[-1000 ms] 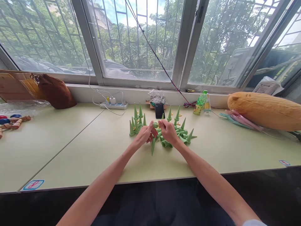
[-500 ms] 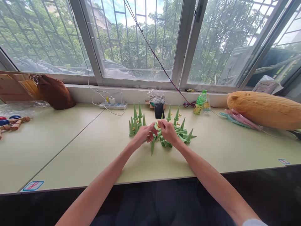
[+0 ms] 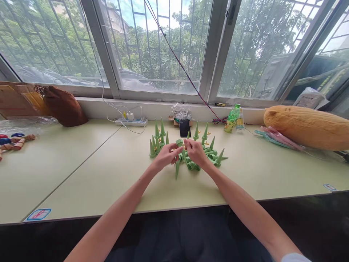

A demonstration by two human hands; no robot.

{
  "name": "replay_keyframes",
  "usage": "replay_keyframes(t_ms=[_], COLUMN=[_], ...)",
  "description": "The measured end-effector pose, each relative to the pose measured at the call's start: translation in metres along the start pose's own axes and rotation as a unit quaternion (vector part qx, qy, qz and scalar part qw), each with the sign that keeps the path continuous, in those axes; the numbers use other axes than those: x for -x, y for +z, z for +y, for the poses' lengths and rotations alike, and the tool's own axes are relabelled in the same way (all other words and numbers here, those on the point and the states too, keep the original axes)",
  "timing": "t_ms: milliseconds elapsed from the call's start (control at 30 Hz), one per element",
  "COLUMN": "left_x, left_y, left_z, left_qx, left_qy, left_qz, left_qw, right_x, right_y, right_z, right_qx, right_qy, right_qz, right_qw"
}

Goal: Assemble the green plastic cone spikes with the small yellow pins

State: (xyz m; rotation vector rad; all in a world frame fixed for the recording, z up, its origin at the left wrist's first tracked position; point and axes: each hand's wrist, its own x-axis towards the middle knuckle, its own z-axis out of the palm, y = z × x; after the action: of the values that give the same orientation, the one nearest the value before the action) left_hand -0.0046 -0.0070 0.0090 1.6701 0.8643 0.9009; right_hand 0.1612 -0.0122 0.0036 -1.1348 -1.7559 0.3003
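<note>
My left hand (image 3: 167,157) is closed around a green plastic watering spike (image 3: 179,142), its round collar up and its point slanting down. My right hand (image 3: 195,151) pinches at a small yellow valve (image 3: 184,146) beside that collar; the fingers partly hide it. Left of my hands stands a group of upright green spikes (image 3: 152,148), some with yellow valves. To the right are more upright spikes (image 3: 196,131) with yellow valves. Loose green spikes and tubes (image 3: 191,166) lie piled under and beside my right hand.
A black phone (image 3: 185,128) lies behind the spikes. Along the window side are a power strip (image 3: 131,122), a green bottle (image 3: 232,118) and a brown bag (image 3: 64,107). A tan plush cushion (image 3: 308,125) lies right; wooden toys (image 3: 17,144) lie far left.
The spike between my hands has turned, so its collar now shows above my left fingers and its point hangs downward. My left fingers have shifted slightly; my right hand stays nearly in place.
</note>
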Motion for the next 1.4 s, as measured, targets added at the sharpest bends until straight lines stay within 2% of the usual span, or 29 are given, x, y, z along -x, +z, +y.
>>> replay_keyframes(t_ms=[133,300,600,967,1067,1167,1267,1333,1400], left_x=[0.0006,-0.0021,-0.0011,0.0016,-0.0009,-0.0031,-0.0040,-0.0041,-0.0039], left_y=[0.0021,0.0041,0.0058,0.0076,0.0081,0.0073,0.0057,0.0045,0.0037], left_z=[0.0001,-0.0042,-0.0031,-0.0005,-0.0027,-0.0029,-0.0008,0.0006,0.0013], left_qx=[-0.020,-0.039,-0.135,-0.169,-0.149,-0.077,0.045,0.118,0.167], left_qy=[0.014,0.072,0.153,0.182,0.165,0.119,0.020,-0.040,-0.070], left_qz=[0.019,0.038,0.094,0.127,0.149,0.152,0.085,0.028,-0.007], left_qw=[1.000,0.996,0.974,0.960,0.964,0.978,0.995,0.992,0.983], right_x=[-0.0006,-0.0012,-0.0019,-0.0015,-0.0008,-0.0001,0.0010,0.0019,0.0024], right_y=[0.0002,0.0005,0.0008,0.0006,-0.0003,-0.0016,-0.0016,-0.0005,0.0011], right_z=[0.0006,0.0014,0.0009,-0.0027,-0.0036,-0.0035,-0.0032,-0.0029,-0.0025], right_qx=[0.005,0.011,0.004,-0.051,-0.053,-0.044,-0.030,-0.023,-0.020], right_qy=[-0.003,0.000,0.007,0.018,0.013,0.005,-0.008,-0.020,-0.029], right_qz=[0.002,-0.003,0.000,0.016,0.041,0.064,0.049,0.026,0.011], right_qw=[1.000,1.000,1.000,0.998,0.998,0.997,0.998,0.999,0.999])
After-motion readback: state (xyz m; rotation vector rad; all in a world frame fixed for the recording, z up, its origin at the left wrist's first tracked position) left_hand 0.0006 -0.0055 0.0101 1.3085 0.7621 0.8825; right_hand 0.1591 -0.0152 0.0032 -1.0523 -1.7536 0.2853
